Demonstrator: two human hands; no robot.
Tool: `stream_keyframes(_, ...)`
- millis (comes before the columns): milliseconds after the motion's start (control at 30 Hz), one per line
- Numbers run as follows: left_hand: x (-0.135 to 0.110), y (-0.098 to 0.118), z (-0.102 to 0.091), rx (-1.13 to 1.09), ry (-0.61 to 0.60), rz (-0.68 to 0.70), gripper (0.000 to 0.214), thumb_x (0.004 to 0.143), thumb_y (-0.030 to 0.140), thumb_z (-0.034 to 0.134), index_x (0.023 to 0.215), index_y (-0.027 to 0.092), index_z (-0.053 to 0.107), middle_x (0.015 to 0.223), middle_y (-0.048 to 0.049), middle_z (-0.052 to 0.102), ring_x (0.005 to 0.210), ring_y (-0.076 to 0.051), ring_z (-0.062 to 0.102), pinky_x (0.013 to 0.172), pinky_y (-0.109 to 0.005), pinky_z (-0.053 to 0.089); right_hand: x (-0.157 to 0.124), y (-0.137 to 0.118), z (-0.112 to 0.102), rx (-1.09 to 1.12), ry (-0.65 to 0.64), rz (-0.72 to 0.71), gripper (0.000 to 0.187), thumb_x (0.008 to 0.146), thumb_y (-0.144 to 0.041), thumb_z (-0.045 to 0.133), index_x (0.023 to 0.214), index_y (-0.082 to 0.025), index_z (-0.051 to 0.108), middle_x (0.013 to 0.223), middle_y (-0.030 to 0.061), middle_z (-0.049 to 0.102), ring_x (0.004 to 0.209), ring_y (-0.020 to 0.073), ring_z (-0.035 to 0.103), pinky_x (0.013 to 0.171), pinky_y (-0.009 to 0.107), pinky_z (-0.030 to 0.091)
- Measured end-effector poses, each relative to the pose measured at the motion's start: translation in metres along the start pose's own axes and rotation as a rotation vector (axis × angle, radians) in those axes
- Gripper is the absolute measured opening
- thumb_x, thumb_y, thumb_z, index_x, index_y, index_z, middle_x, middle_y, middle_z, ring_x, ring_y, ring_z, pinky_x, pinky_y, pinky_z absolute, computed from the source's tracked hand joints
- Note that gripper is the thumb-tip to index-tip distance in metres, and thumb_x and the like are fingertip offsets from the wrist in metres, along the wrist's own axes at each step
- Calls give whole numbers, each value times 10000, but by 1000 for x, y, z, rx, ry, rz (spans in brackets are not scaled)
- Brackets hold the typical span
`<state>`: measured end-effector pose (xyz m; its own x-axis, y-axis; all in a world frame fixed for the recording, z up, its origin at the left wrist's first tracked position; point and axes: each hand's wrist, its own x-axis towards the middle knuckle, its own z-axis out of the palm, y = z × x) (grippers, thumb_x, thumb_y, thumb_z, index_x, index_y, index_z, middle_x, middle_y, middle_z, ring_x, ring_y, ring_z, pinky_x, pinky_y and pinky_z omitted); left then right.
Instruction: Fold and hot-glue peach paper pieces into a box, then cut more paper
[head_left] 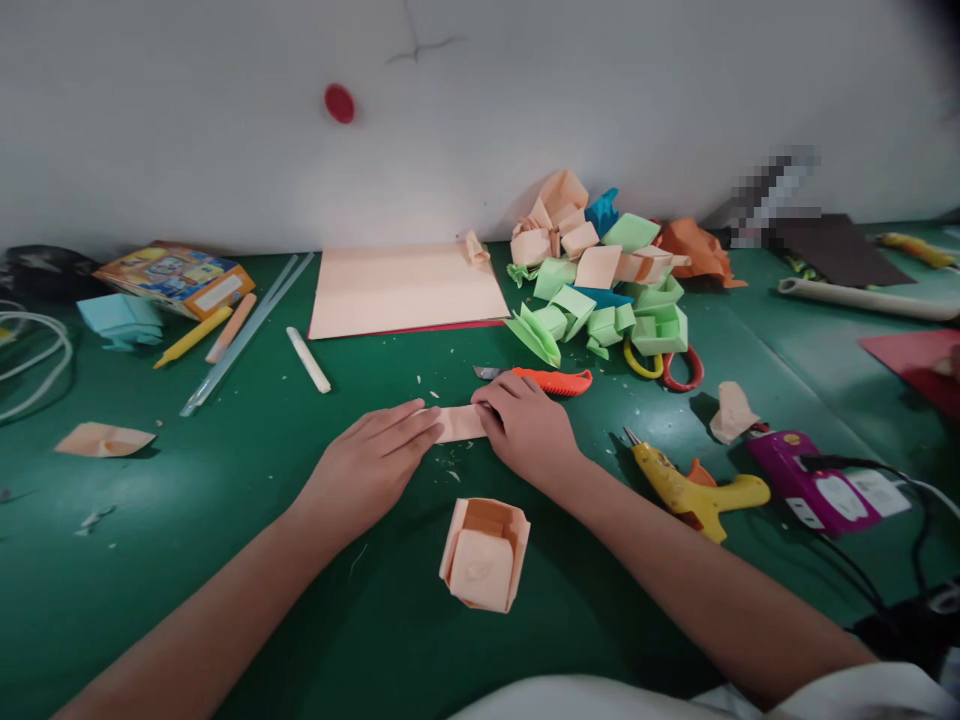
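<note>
A narrow peach paper strip (459, 424) lies flat on the green table (225, 560). My left hand (367, 468) lies flat on its left end with the fingers stretched out and together. My right hand (525, 425) presses down on its right end with the fingers curled over the paper. A small folded peach paper box (485, 553) stands just in front of the hands. An orange utility knife (551, 380) lies right behind my right hand.
Behind are a large peach sheet (405, 288) and a pile of folded paper pieces (600, 280) with scissors (667, 365). A yellow glue gun (694, 490) and a purple device (814, 485) with cables lie right. Pens, a glue stick (307, 358) and a box (176, 278) lie left.
</note>
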<state>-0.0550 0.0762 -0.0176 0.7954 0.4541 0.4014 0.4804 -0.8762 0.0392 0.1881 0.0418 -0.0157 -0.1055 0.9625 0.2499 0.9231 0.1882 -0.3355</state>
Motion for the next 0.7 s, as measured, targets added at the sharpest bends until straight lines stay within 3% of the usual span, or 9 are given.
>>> stream_keyframes(133,-2,-3,1,-24,-135,18,432,1084,308,398,1429,174,620,1450,-101,651,1352,-265,617,1164,-468,488,0,1,2,-7,20,-24,227,1035,-245,508,1048,-238,735,1123,81,710,982,260,615,740,348,513)
stream_keyframes(233,-6,-3,-6,-53,-252,6,574,1082,492,375,1564,191,456,1591,-100,499,1473,-268,489,1246,-472,375,-1,2,3,-18,32,-36,229,1036,-249,511,1059,-235,739,1125,80,714,977,262,616,741,355,528)
stream_keyframes(333,-9,-1,-12,-66,-307,9,653,1069,552,384,1638,244,296,1670,-74,369,1547,-258,371,1299,-460,244,-2,3,3,-41,45,-59,260,1041,-239,494,1093,-224,748,1172,99,717,992,276,621,770,385,545)
stream_keyframes(400,-10,-1,-14,-58,-325,18,699,1058,577,401,1656,261,228,1685,-68,335,1563,-265,337,1307,-465,198,-3,3,1,-51,47,-104,296,1043,-208,473,1163,-218,745,1261,108,711,1077,285,624,881,422,549)
stream_keyframes(500,-10,-2,-13,-53,-325,24,737,1040,610,423,1659,270,212,1672,-79,363,1556,-277,351,1305,-484,178,-7,1,-2,-43,-16,-299,355,1062,-211,459,1340,-223,679,1468,69,636,1349,278,541,1137,459,450)
stream_keyframes(600,-11,-4,-11,-48,-323,26,730,1038,623,413,1650,261,250,1662,-96,379,1537,-288,387,1304,-512,158,-13,1,-7,-59,-150,-483,448,1085,-300,459,1520,-217,524,1614,38,494,1532,296,365,1270,534,300)
stream_keyframes(700,-12,-4,-12,-38,-335,2,687,1050,597,407,1649,302,243,1670,-62,371,1560,-308,336,1297,-567,137,-20,6,-12,-99,-236,-431,498,1089,-335,457,1579,-253,445,1654,13,424,1564,344,299,1275,634,242)
